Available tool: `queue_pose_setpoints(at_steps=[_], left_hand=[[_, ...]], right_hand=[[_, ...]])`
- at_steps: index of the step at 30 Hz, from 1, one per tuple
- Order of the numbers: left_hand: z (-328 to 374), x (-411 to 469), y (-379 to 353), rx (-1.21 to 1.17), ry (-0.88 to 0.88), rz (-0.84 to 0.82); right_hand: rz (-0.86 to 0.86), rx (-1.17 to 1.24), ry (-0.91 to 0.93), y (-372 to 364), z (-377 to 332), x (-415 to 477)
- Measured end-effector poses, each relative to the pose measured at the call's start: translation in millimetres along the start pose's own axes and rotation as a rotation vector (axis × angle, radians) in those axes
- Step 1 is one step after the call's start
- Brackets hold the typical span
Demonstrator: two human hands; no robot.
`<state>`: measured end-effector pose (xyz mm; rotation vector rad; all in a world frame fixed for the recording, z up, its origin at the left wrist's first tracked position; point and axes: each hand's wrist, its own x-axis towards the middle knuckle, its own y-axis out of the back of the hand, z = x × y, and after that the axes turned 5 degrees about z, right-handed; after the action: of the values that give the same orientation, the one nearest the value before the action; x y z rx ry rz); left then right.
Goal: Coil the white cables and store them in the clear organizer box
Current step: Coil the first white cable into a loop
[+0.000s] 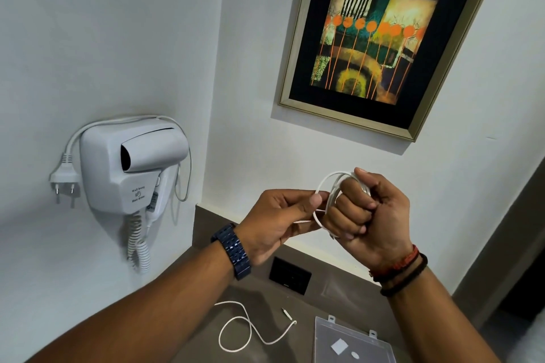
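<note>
Cable (330,186) looped around right hand (368,215) fingers.

Wall-mounted hair dryer (132,168), left of frame: small printed label on its base, apparently "Wall hung Hair dryer"; lettering faint.

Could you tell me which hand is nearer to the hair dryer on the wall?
Left. The left hand is just right of the hair dryer; the right hand, wrapped in cable, is farther right.
</note>
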<state>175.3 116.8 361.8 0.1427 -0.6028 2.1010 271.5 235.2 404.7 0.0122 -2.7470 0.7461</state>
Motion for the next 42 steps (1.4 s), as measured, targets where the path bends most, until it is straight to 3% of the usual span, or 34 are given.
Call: queue_pose_setpoints(at_steps=[12, 20, 24, 29, 34, 42], left_hand=[[-3, 8, -8, 0.239, -0.008, 0.051], [-12, 16, -4, 0.362, -0.034, 0.211], [-19, 17, -2, 0.282, -0.007, 0.279], [-29, 18, -1, 0.013, 0.015, 0.339], [-29, 17, 0, -0.039, -0.010, 0.388], [-33, 16, 5, -0.109, -0.007, 0.450]], right_hand=[[0.013, -0.025, -0.046, 10, 8, -1], [0.270, -0.228, -0.026, 21, 13, -4], [0.471, -0.347, 0.064, 25, 21, -4], [0.604, -0.502, 0.098, 24, 28, -2], [0.694, -0.750, 0.131, 20, 30, -1], [0.700, -0.730, 0.125, 18, 34, 1]])
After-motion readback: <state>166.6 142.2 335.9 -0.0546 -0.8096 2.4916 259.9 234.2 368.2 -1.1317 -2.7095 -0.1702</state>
